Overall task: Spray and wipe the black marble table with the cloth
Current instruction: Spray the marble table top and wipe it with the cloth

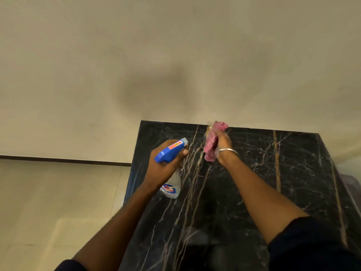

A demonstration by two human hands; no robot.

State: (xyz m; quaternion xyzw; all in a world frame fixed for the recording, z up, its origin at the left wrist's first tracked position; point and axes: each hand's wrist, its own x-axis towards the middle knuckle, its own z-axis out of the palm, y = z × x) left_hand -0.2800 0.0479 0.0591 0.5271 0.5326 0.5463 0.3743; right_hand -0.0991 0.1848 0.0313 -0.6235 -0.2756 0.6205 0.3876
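The black marble table with gold and white veins fills the lower right of the head view. My left hand grips a clear spray bottle with a blue trigger head, held above the table's left part, nozzle pointing toward the far edge. My right hand holds a crumpled pink cloth near the table's far edge, by the wall. The cloth looks slightly blurred. A silver bangle sits on my right wrist.
A plain beige wall rises directly behind the table's far edge. Light floor tiles and a dark skirting strip lie to the left of the table. A greyish object shows at the right edge beside the table.
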